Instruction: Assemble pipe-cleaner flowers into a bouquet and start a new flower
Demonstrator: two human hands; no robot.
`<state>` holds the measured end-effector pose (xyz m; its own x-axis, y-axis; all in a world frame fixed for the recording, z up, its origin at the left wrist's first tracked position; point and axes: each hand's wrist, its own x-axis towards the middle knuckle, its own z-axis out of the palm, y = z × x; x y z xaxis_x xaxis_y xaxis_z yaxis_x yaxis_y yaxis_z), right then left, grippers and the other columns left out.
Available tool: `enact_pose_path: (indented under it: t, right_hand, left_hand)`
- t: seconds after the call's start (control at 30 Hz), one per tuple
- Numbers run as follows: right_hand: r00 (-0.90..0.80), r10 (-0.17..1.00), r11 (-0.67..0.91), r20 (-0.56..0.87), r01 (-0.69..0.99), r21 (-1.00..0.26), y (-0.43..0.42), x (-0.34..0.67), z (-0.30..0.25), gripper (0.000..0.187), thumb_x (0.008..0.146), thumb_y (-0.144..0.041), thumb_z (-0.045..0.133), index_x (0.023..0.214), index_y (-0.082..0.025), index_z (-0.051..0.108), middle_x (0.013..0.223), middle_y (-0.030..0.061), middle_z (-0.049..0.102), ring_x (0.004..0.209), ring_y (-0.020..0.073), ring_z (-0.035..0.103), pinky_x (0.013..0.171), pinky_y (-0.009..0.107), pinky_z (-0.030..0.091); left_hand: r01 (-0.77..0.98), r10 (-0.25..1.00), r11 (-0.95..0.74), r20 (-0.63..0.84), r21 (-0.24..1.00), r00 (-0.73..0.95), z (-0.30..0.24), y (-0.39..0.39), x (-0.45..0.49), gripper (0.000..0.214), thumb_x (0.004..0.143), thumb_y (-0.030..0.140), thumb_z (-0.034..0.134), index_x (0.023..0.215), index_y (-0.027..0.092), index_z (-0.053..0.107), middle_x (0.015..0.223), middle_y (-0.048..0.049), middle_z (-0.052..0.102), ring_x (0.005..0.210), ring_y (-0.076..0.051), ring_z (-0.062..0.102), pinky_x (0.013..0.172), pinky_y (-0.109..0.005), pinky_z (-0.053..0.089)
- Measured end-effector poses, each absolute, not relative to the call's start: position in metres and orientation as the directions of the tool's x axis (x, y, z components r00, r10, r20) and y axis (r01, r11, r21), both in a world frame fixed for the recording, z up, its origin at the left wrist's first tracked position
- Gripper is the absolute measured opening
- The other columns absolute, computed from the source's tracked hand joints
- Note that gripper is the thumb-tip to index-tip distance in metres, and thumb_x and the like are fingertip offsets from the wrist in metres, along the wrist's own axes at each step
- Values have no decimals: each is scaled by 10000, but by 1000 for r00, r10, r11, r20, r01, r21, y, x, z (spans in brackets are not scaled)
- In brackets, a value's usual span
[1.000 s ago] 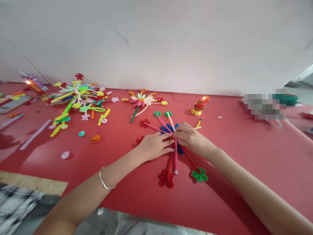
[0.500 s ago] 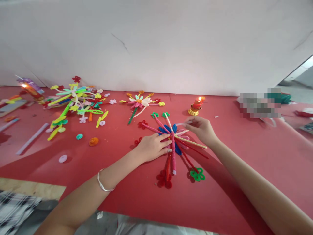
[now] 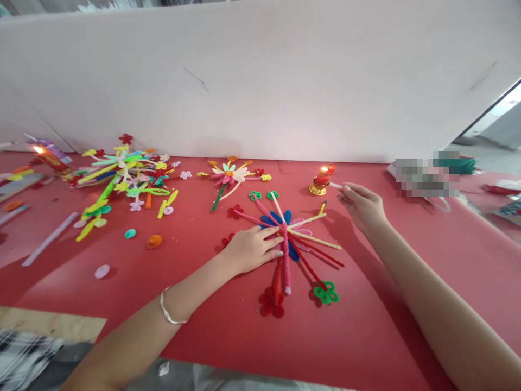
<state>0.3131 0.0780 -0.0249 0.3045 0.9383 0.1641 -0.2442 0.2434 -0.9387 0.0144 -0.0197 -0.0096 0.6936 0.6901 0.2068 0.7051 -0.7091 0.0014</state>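
Our left hand (image 3: 252,250) lies palm down over one side of the flower (image 3: 285,236), its fingers slightly spread and their tips at the petals and the pink stem (image 3: 287,269); whether they grip anything underneath, we cannot tell. Our right hand (image 3: 363,206), well apart from the left, is pinched narrow around a pale stick (image 3: 336,185). The stick points out from the fingertips to the lit candle (image 3: 324,176), just beside it; we cannot make out whether the two touch.

The flower rests on the red table (image 3: 203,347), between our two hands and partly under the left. Its blue petals (image 3: 293,252) show just past the left fingertips, and the pink stem runs from there back toward us. Pale and red rods fan out toward the right forearm. A green blossom (image 3: 326,293) lies nearer us, between the forearms, with a red blossom (image 3: 272,302) closer to the left hand.

Beyond the left hand, toward the wall (image 3: 264,81), is a small flower (image 3: 229,174). Well to that hand's left is a colourful heap (image 3: 122,168), with a second candle (image 3: 52,159) alight past it. Between heap and left forearm lie a teal disc (image 3: 129,233), an orange disc (image 3: 153,241) and a lilac disc (image 3: 101,271). A bracelet (image 3: 166,309) circles our left forearm.
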Motion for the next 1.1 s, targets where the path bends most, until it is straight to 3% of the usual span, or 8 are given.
enact_pose_path:
  t: [0.17, 0.33, 0.43, 0.63, 0.77, 0.9, 1.1]
  right_hand:
    - [302, 947, 209, 110, -319, -925, 82, 321, -27, 285, 552, -290, 824, 773, -172, 688, 761, 27, 674, 698, 135, 648, 811, 320, 544]
    - [311, 946, 202, 97, -327, -923, 88, 327, -31, 254, 626, -388, 775, 684, -174, 650, 649, 9, 636, 597, 102, 613, 657, 254, 562]
    - [321, 940, 231, 116, -348, -909, 93, 329, -33, 213, 629, -340, 779, 721, -186, 663, 582, -31, 583, 521, 72, 561, 586, 214, 545]
    - [317, 945, 201, 81, -366, -909, 104, 326, -38, 169, 651, -243, 754, 789, -187, 672, 742, 12, 668, 625, 101, 616, 663, 253, 561]
    - [336, 940, 183, 58, -353, -917, 109, 322, -41, 180, 666, -251, 730, 832, -208, 675, 798, 21, 688, 603, 109, 606, 572, 253, 549]
    - [341, 940, 163, 32, -362, -918, 106, 317, -41, 291, 606, -270, 769, 876, -217, 674, 856, 16, 699, 560, 87, 574, 474, 219, 495]
    - [344, 939, 168, 28, -385, -907, 103, 314, -39, 356, 523, -250, 805, 854, -208, 683, 844, 16, 703, 522, 56, 541, 460, 189, 460]
  left_hand:
    - [711, 696, -703, 195, -7, 691, -9, -20, 15, 395, 923, 447, 351, 1188, 278, 590, 1310, -7, 535, 999, -183, 563, 714, -262, 498]
    - [707, 690, -707, 209, -9, 693, -9, -21, 14, 414, 923, 464, 332, 1183, 277, 595, 1303, -12, 540, 986, -182, 566, 699, -264, 501]
    - [708, 691, -706, 213, -8, 691, -10, -21, 13, 418, 924, 466, 327, 1184, 277, 594, 1304, -12, 539, 982, -184, 568, 703, -271, 502]
    - [702, 682, -712, 227, -12, 695, -10, -21, 13, 401, 920, 454, 350, 1185, 275, 592, 1296, -20, 546, 994, -187, 563, 719, -274, 505]
    - [704, 685, -710, 214, -18, 696, -10, -22, 13, 407, 921, 455, 345, 1196, 273, 583, 1301, -23, 540, 996, -188, 560, 740, -286, 507]
    - [705, 688, -709, 202, -20, 697, -10, -22, 12, 411, 923, 462, 331, 1202, 285, 575, 1317, -1, 528, 993, -191, 561, 743, -293, 506]
    - [703, 684, -711, 216, -17, 697, -9, -22, 13, 403, 924, 450, 343, 1190, 272, 588, 1307, -6, 538, 988, -190, 569, 728, -286, 507]
